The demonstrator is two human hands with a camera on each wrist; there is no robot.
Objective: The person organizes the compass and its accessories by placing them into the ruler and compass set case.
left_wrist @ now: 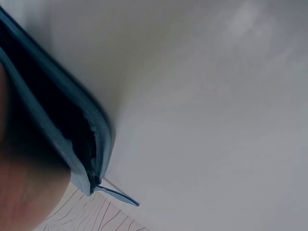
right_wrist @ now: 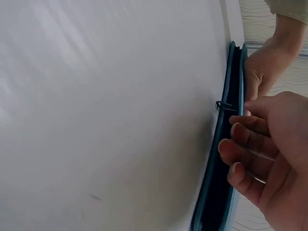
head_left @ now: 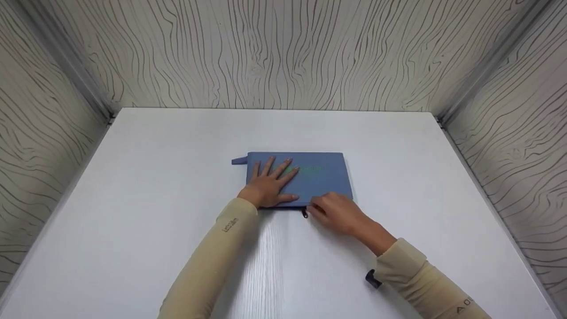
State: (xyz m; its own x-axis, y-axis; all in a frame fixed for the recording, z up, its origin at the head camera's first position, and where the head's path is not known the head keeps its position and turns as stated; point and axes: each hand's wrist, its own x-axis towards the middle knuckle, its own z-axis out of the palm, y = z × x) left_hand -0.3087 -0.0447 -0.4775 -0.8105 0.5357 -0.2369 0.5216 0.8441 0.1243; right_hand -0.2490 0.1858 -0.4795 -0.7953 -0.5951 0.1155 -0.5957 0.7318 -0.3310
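A blue zip pouch with green lettering lies flat on the white table. My left hand presses on its top with fingers spread, covering part of the lettering. In the left wrist view the pouch's mouth gapes near a corner with a small fabric tab. My right hand is at the near edge, right of a dark zipper pull. Seen from the right wrist, thumb and curled forefinger pinch the upper lip of the pouch, beside the pull, which sticks out free of the fingers.
The white table extends on all sides of the pouch. Wood-grain panels stand behind it and at both sides, with grey corner posts. A small black object shows by the right sleeve cuff.
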